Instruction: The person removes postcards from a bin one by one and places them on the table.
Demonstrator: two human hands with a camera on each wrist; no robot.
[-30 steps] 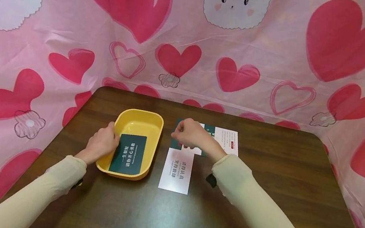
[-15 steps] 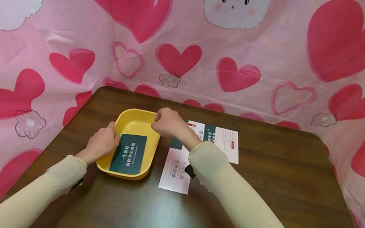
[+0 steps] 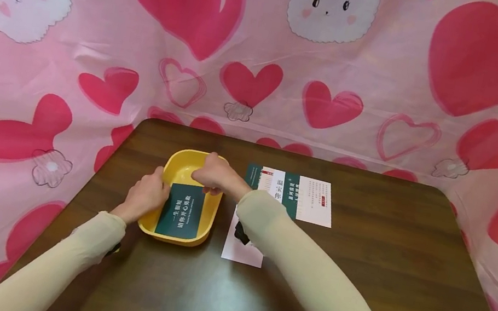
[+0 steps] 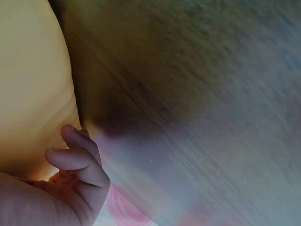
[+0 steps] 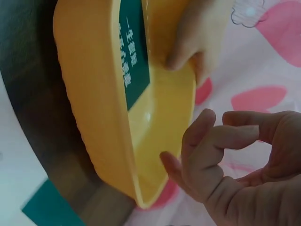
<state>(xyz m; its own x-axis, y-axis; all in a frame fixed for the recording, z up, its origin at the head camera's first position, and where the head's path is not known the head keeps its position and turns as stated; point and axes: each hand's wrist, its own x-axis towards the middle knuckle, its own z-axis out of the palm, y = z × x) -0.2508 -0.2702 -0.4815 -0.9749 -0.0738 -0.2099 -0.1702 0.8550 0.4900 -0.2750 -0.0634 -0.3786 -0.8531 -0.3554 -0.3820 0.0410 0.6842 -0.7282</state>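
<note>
The person's left hand point(image 3: 148, 193) has the left rim of a yellow tray point(image 3: 182, 170) in its grip, fingers curled against the outer wall and the thumb over the inside. The tray sits towards the left edge of the table point(image 3: 392, 253), in its far half. In the end of the tray closest to the person lies a green card point(image 3: 181, 213) with white lettering. The right hand point(image 3: 217, 175) is over the right side of the tray, beside the far right corner of that card, its fingers loosely bent with a gap at the thumb; I can see nothing in its hold.

Just right of the tray, a row of cards point(image 3: 291, 192), green and white by turns, runs along the far part of the table, side by side or overlapping, I can't tell which. Nearer the table's front edge than the row is a white card point(image 3: 240, 248), partly covered by the pale right sleeve point(image 3: 303, 271). Behind the table's far edge hangs a pink cloth point(image 3: 292, 54) printed with hearts.
</note>
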